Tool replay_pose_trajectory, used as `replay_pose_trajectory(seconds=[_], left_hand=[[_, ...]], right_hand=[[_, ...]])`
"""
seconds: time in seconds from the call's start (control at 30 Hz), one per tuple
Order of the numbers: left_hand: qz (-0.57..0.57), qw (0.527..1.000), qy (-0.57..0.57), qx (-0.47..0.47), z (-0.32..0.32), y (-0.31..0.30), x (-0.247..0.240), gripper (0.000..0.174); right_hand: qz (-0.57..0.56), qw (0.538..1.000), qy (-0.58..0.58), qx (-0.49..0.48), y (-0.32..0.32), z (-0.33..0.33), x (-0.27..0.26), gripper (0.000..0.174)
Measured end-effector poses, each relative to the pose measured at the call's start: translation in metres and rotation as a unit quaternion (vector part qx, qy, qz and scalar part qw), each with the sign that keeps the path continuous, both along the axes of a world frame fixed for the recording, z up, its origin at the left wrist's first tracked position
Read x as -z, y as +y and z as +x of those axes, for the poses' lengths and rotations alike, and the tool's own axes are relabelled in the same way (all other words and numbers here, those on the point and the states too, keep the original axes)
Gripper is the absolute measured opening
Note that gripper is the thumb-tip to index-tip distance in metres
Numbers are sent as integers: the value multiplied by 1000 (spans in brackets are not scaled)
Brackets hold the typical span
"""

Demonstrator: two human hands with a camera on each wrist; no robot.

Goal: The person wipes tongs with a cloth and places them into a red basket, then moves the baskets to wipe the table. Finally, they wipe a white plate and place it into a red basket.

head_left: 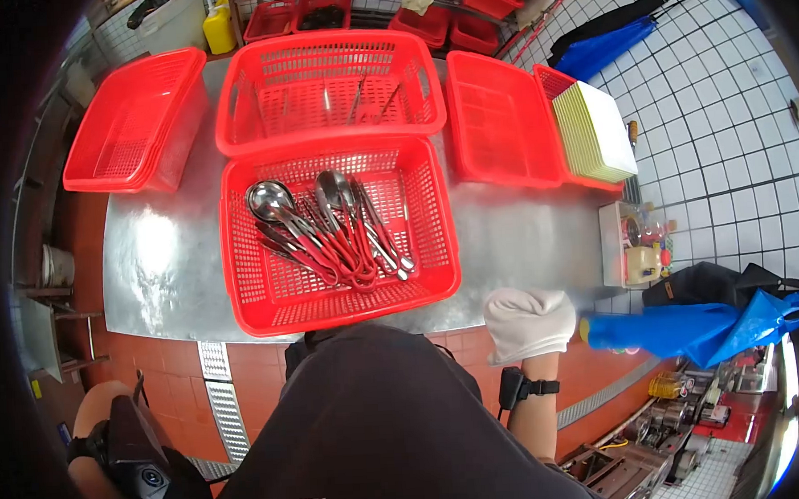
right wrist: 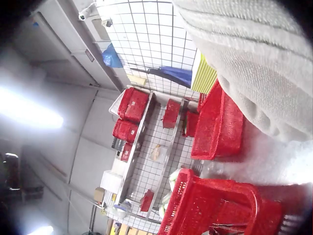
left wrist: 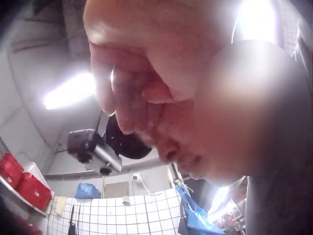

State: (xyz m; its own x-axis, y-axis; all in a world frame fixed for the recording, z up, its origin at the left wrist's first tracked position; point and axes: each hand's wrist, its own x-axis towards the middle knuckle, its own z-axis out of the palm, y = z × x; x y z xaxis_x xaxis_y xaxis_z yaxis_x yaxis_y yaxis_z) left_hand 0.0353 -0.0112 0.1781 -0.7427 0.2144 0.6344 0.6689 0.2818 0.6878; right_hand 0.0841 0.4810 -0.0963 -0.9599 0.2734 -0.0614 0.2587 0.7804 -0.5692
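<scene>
A pale cloth [head_left: 529, 322] covers my right hand at the table's front edge. It is bunched and folded around the hand, hiding the fingers; in the right wrist view the cloth [right wrist: 264, 73] bulges over them. My left hand [left wrist: 134, 63] is raised close to my face, its fingers loosely bent with nothing seen in them. Left of my body in the head view, only that forearm shows. Between the arms stands a red perforated basket [head_left: 241, 296] holding several ladles or large spoons [head_left: 330, 194] and red-handled utensils [head_left: 337, 252].
Behind it, another red basket [head_left: 328, 47] holds a few thin utensils. Stacked red baskets [head_left: 135, 118] stand left, red trays [head_left: 505, 120] right, beside a stack of pale-green containers [head_left: 595, 134]. Blue plastic [head_left: 688, 330] hangs beyond my right hand. The steel table [head_left: 506, 236] ends before my body.
</scene>
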Motion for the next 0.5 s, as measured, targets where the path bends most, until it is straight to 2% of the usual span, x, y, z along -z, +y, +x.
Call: replay_pose_trajectory(seconds=[0.03,0.1,0.2,0.27,0.3,0.37,0.4,0.43,0.47,0.5], left_hand=[[-17,999,42,-29,21,-4,-18,8],[-39,990,113,-68,51,-9,-40,9],[-26,989,130,-58,53,-13,-40,8],[-20,989,135,-52,52,-12,-38,8],[-20,989,136,-52,51,-11,-38,8],[-21,990,135,-44,48,-11,-37,8],[-20,990,135,-40,46,-10,-35,8],[-17,990,139,-34,42,-9,-34,8],[-14,989,143,-29,37,-7,-32,8],[-9,989,143,-22,31,-6,-31,8]], right_hand=[[4,1000,-2,4,3,3,8,15],[-167,984,16,54,12,11,30,15],[-403,906,32,123,26,21,45,16],[-473,867,50,147,32,13,42,16],[-440,880,38,173,10,11,24,18],[-219,973,-9,71,-8,14,-2,17],[-103,994,-20,28,-17,15,-14,18],[-276,955,25,108,-30,10,-22,18],[-439,877,74,183,-33,9,-27,19],[-436,876,83,191,-28,13,-26,19]])
